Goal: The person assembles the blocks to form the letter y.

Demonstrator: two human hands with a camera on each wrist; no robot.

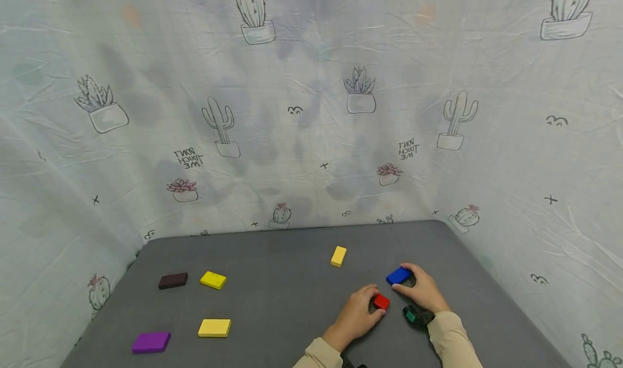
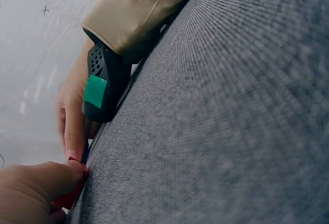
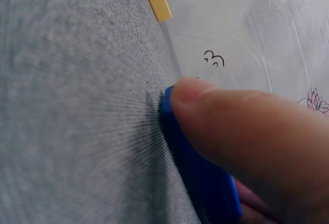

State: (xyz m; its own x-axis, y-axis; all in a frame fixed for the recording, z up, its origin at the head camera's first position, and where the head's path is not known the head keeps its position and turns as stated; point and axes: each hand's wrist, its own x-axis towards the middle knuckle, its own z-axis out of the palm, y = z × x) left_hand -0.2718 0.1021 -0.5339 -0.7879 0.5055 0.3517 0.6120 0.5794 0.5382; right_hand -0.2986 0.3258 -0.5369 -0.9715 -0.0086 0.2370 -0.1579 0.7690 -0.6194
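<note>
Left hand (image 1: 357, 313): you pinch the red block (image 1: 382, 302), thumb and fingers parted by its width.
Right hand (image 1: 424, 290): you clamp the blue block (image 1: 398, 276) likewise, just beyond the red block, on the grey table (image 1: 277, 287).
Far yellow block (image 1: 338, 256): lies beyond your hands.

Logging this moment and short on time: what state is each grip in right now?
Left grip: closed, holding the red block.
Right grip: closed, holding the blue block between thumb and fingers.
</note>
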